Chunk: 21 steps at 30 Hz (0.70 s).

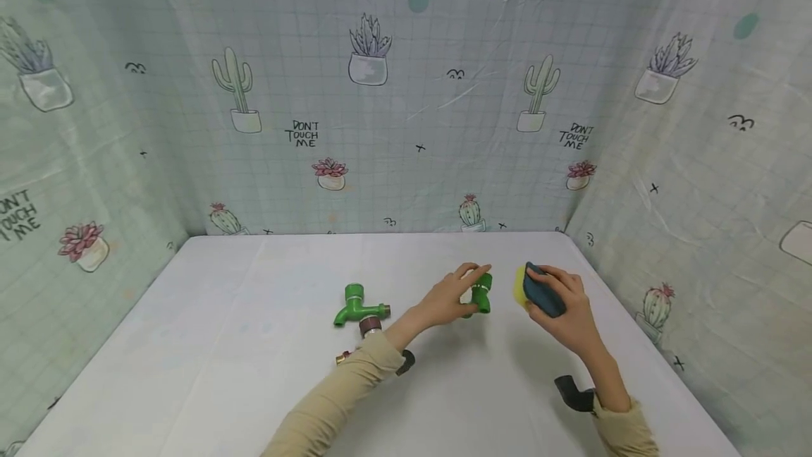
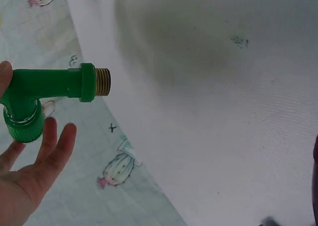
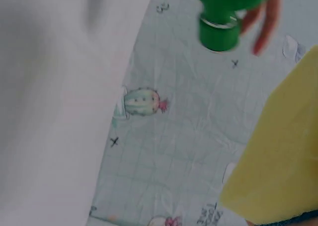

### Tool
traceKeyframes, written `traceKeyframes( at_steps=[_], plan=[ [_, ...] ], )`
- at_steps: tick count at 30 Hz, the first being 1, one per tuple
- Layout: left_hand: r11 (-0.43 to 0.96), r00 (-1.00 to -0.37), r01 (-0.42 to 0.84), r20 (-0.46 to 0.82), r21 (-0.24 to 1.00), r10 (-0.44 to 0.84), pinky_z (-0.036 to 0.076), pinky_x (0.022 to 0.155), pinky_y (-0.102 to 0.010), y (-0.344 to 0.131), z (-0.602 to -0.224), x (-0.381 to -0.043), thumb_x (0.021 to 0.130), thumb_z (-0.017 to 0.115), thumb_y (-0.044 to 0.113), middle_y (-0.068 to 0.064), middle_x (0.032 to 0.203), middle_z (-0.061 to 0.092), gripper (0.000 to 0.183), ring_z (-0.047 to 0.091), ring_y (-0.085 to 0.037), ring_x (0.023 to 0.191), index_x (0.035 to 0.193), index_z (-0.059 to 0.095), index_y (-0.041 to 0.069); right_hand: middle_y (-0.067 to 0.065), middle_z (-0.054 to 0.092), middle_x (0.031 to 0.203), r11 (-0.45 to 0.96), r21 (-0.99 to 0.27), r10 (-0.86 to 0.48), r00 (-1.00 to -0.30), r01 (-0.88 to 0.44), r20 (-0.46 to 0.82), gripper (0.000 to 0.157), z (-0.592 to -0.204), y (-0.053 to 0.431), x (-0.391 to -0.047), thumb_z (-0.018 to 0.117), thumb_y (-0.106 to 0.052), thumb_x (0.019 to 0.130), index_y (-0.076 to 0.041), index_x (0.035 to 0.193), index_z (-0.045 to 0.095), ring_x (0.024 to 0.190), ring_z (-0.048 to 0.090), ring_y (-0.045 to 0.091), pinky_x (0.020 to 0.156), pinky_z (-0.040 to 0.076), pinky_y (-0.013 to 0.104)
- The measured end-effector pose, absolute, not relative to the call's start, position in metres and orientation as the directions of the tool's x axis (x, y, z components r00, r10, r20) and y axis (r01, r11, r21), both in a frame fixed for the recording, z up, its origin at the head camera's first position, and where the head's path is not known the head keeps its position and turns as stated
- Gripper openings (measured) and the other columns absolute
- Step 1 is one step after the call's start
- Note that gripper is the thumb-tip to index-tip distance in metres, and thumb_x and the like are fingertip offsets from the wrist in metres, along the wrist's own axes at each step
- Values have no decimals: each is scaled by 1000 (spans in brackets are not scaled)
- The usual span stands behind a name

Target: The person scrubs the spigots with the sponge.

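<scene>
My left hand (image 1: 447,298) holds a green plastic tap (image 1: 482,293) above the right half of the table. In the left wrist view, the tap (image 2: 49,84) has its brass-threaded end pointing right and its ribbed green cap downward. Several of that hand's fingers are spread away from it. My right hand (image 1: 571,312) grips a sponge (image 1: 542,295) between thumb and fingers, to the right of the tap and apart from it. Dark blue-green covers one side of the sponge; its yellow side (image 3: 283,151) faces the tap in the right wrist view.
Another green tap (image 1: 358,310) lies on the white table (image 1: 222,344), left of centre. Close by, a brown-capped fitting (image 1: 369,324) is partly hidden by my left sleeve. A black elbow pipe (image 1: 576,395) lies beside my right wrist. Patterned cloth surrounds the table's back and sides.
</scene>
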<state>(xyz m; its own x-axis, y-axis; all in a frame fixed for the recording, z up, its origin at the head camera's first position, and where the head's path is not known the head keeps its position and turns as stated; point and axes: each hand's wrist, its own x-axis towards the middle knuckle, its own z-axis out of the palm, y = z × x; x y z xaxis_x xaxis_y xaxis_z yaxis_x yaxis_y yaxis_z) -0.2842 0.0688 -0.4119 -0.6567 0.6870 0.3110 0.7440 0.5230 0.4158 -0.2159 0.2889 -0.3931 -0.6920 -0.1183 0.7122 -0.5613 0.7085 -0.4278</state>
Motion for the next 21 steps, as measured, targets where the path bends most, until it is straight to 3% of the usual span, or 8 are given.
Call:
traceKeyframes(
  at_steps=[1, 3, 5, 8, 14, 17, 21],
  plan=[
    [484, -672, 722, 332, 495, 662, 49, 68, -17, 63, -409, -282, 82, 65, 18, -3, 135, 35, 73, 57, -15, 84, 141, 23, 24, 18, 53, 116, 706, -425, -125, -691, -566, 711, 52, -394, 284, -217, 73, 5, 60, -5, 111, 61, 96, 33, 6, 68, 38, 35],
    [370, -699, 662, 359, 652, 618, 53, 62, -20, 52, -398, -273, 81, 64, 9, -7, 136, 34, 74, 62, -19, 74, 141, 23, 21, 18, 53, 116, 697, -433, -135, -697, -572, 704, 51, -395, 274, -218, 73, 3, 61, -5, 111, 61, 96, 34, 12, 68, 40, 39],
    [232, -724, 586, 372, 777, 581, 55, 56, -29, 42, -387, -261, 80, 61, -1, -11, 137, 31, 75, 63, -26, 71, 142, 22, 18, 18, 53, 116, 678, -455, -133, -705, -578, 697, 50, -396, 262, -219, 73, 3, 63, -5, 111, 61, 96, 36, 16, 69, 41, 41],
    [21, -747, 438, 351, 899, 564, 55, 58, -44, 29, -374, -245, 79, 52, -14, -17, 139, 26, 78, 62, -41, 76, 143, 18, 14, 15, 52, 119, 647, -506, -120, -731, -571, 672, 49, -394, 242, -218, 72, 2, 66, -6, 113, 60, 99, 35, 14, 73, 41, 43],
    [-173, -757, 135, 214, 976, 618, 52, 83, -37, 6, -379, -242, 82, 53, -9, -9, 145, 14, 84, 60, -34, 100, 143, 8, 27, 18, 51, 120, 593, -521, -143, -716, -614, 683, 50, -387, 215, -215, 71, 5, 65, -2, 113, 58, 101, 33, 9, 75, 43, 40],
    [-227, -753, 24, 167, 974, 636, 49, 89, -39, -8, -383, -243, 86, 47, -4, -13, 145, 14, 71, 58, -29, 103, 143, 12, 20, 22, 49, 119, 551, -483, -206, -672, -680, 711, 52, -386, 208, -214, 70, 9, 62, 1, 112, 57, 101, 36, 15, 75, 42, 35],
    [-207, -763, -70, 82, 976, 641, 49, 89, -42, -20, -389, -241, 94, 42, 15, -21, 141, 27, 50, 58, -22, 102, 139, 24, 6, 18, 49, 122, 524, -408, -317, -616, -748, 721, 56, -389, 200, -214, 73, 4, 61, -5, 114, 58, 103, 37, 21, 76, 43, 35]
  ],
)
